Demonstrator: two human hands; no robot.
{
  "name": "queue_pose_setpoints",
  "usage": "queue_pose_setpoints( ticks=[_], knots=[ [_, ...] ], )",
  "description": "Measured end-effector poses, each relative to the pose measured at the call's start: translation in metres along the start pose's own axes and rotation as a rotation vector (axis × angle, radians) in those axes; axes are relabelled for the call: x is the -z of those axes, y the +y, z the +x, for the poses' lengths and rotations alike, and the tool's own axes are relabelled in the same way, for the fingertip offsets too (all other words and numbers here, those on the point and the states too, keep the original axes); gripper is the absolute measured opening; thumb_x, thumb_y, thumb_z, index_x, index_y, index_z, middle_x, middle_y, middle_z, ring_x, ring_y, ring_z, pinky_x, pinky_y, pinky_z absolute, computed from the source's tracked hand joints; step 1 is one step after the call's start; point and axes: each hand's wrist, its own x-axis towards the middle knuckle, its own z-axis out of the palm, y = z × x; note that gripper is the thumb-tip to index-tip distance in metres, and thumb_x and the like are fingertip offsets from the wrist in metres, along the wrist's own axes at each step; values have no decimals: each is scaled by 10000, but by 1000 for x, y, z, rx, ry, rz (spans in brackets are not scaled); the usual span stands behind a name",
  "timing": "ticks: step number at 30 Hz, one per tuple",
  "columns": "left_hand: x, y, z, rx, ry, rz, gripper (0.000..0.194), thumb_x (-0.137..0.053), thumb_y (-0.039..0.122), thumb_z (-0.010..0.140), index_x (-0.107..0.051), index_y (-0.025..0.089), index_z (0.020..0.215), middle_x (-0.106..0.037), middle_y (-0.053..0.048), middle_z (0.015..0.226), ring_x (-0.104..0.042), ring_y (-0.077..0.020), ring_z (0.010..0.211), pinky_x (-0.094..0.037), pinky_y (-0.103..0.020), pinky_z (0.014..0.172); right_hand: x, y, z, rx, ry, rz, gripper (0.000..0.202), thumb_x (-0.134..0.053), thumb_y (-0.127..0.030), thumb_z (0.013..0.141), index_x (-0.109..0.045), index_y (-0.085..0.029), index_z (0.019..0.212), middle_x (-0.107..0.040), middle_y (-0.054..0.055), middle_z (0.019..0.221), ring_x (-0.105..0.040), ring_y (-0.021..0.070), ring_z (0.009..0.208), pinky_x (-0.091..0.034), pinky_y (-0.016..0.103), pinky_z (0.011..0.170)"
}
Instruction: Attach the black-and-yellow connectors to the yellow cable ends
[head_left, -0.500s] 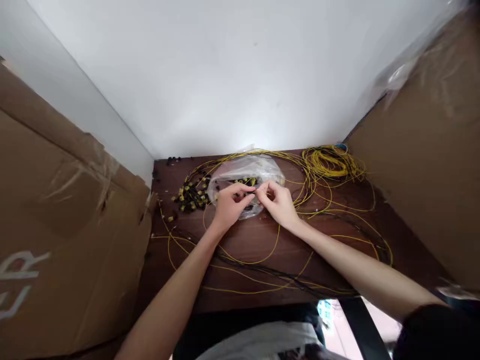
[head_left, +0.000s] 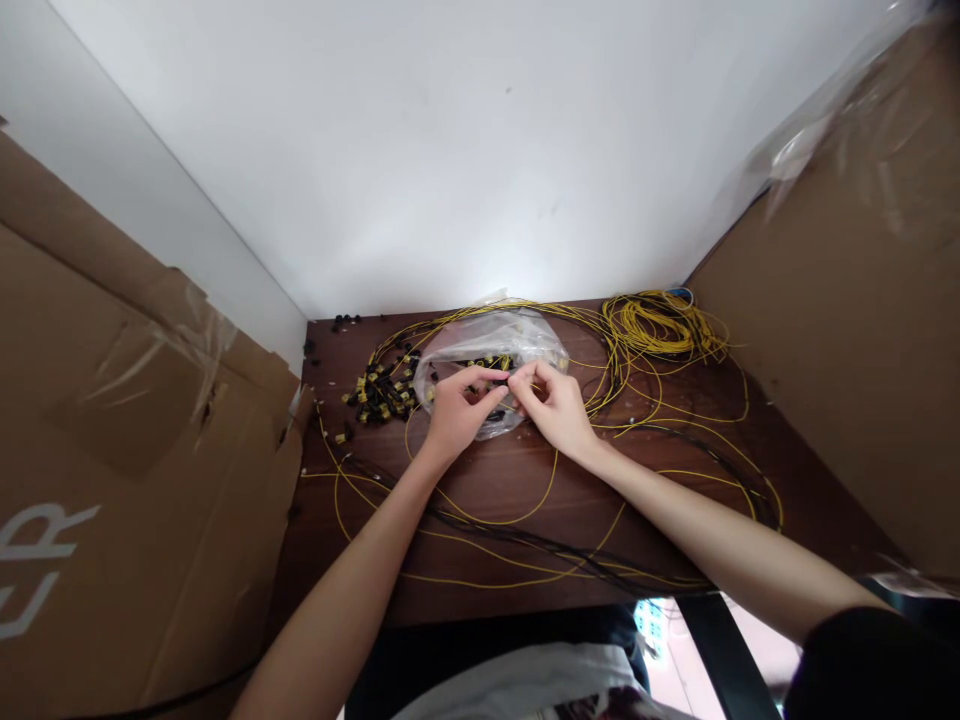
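My left hand [head_left: 461, 408] and my right hand [head_left: 551, 405] meet fingertip to fingertip above a clear plastic bag [head_left: 491, 335]. Between the thumb and forefinger of the left is a small black part [head_left: 501, 381], too small to identify. The right hand's fingers are pinched together against its other end; whatever they grip is hidden. Small black and yellow connectors lie in the bag under the hands. More of them form a pile [head_left: 382, 392] just left of the bag.
A coil of yellow wire [head_left: 652, 325] lies at the back right of the brown table [head_left: 480, 490]. Loose yellow wires and black cables [head_left: 532, 540] cross the front. Cardboard walls stand on the left [head_left: 150, 420] and right [head_left: 855, 300], with a white wall [head_left: 480, 150] behind.
Both hands stay in nearly the same place, still pinched together above the bag. Only a slight shift of the camera view shows.
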Motion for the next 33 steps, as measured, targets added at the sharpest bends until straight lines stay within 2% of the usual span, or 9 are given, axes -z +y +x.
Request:
queue_pose_setpoints(
  ticks=[11,33],
  knots=[
    [2,2,1,65,22,-37,217,-662,265,732,-701,146,909,-507,26,546,-428,-70,474,-344,-197,458,1,0,0,-10,-1,49,210,-496,-369,857,-520,-192,747,-581,-6,594,-533,113,481,-427,236,494],
    [3,3,1,1,-24,-32,176,-652,221,725,-712,160,880,-528,16,567,-427,-77,505,-325,-197,466,2,-3,-1,13,-59,10,228,-494,-380,860,-535,-191,738,-560,-16,578,-516,109,483,-418,235,498]
  ],
)
